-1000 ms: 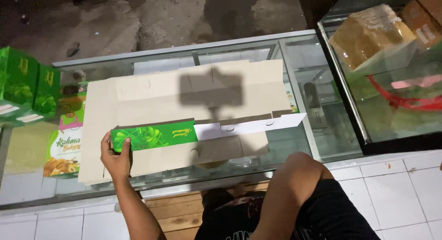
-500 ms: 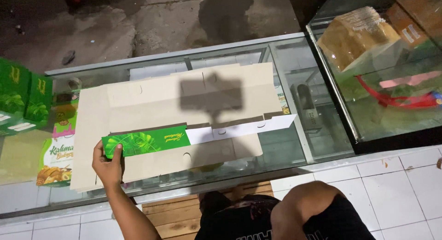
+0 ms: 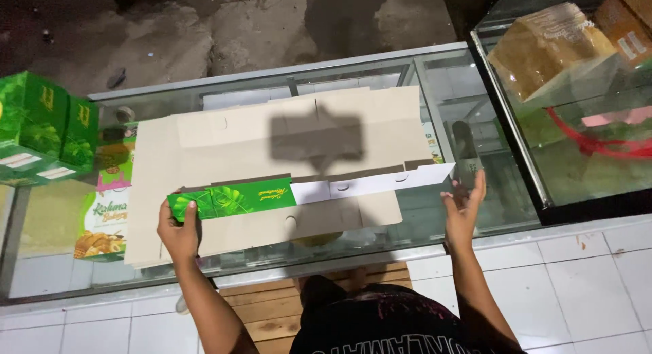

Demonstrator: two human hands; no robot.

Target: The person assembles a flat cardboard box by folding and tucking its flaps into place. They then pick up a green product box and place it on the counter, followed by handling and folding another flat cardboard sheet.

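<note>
A long flat carton blank (image 3: 305, 191), green with a leaf print on its left part and white on its right, lies across a stack of plain beige cardboard blanks (image 3: 238, 136) on a glass counter (image 3: 435, 75). My left hand (image 3: 178, 230) grips the green left end of the blank. My right hand (image 3: 463, 208) is raised with fingers spread just past the white right end, close to it; I cannot tell whether it touches.
Two made-up green boxes (image 3: 44, 126) stand at the far left of the counter. A printed pink and yellow sheet (image 3: 102, 218) shows under the glass. A second glass case (image 3: 577, 89) with wrapped brown goods and a red item stands at right. White tiles lie below.
My right arm, low by my knee before, has come up to the white end of the blank. The view has shifted slightly. My left hand keeps its grip.
</note>
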